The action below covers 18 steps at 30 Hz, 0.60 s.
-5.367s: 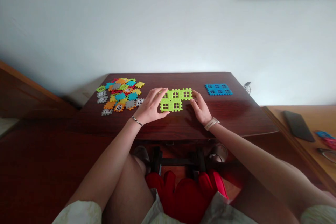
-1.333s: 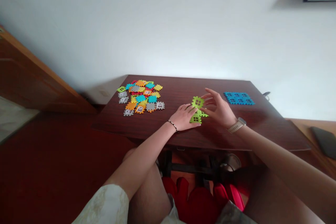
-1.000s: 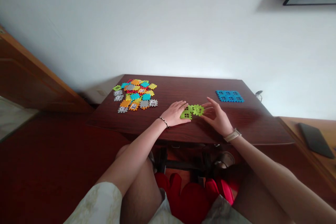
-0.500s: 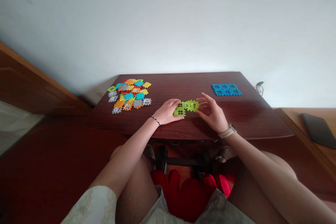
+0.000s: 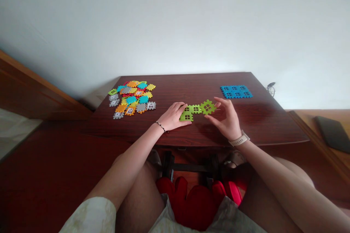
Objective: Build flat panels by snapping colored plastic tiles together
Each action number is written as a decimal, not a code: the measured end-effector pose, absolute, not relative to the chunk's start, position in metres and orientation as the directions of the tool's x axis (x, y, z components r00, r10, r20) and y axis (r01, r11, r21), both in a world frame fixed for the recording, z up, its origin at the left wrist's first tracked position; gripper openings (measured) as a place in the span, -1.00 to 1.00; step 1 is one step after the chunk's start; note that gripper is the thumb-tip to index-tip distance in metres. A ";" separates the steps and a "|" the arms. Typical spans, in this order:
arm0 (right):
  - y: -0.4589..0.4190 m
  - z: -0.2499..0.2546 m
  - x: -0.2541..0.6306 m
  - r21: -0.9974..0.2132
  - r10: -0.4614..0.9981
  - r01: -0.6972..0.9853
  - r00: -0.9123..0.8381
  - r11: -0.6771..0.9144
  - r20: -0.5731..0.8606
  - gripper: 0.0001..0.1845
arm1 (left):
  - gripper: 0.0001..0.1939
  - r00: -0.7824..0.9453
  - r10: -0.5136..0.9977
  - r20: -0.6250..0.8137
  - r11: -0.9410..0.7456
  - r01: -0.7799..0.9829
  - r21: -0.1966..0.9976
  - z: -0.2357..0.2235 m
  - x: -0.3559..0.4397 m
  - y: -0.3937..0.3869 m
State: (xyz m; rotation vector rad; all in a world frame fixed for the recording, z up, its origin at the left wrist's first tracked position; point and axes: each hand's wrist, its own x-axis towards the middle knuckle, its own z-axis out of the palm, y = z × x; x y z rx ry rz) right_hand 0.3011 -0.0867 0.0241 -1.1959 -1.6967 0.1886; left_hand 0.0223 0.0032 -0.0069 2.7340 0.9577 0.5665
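Three green window tiles (image 5: 186,117) are joined in an L shape on the table. My left hand (image 5: 172,115) is closed over their left side, with its fingers hiding part of the upper left tile. In my right hand (image 5: 226,119) is another green window tile (image 5: 208,107), turned to a diamond and gripped near its right side by thumb and fingers. Its left corner is at the right end of the joined tiles; whether they touch I cannot tell.
A pile of mixed coloured tiles (image 5: 133,96) lies on the left of the dark wooden table (image 5: 175,87). At the back right lies a blue panel of joined window tiles (image 5: 236,91). A black flat device (image 5: 332,133) rests on a wooden surface to the right.
My right hand has moved a little right with its green tile, which has turned to a diamond. The upper right tile of the L now shows fully. My left hand stays on the joined tiles.
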 end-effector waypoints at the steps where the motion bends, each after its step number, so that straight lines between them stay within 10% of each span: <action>1: -0.087 0.025 0.301 -0.605 0.773 0.627 0.006 0.492 0.635 -0.27 | -0.14 0.719 0.630 0.293 -0.775 0.557 0.299 -0.007 0.022 0.003; 18: -0.079 0.012 0.276 -0.640 0.909 0.668 -0.139 0.379 0.393 -0.65 | -0.12 0.708 0.652 0.272 -0.758 0.606 0.240 -0.001 0.024 -0.001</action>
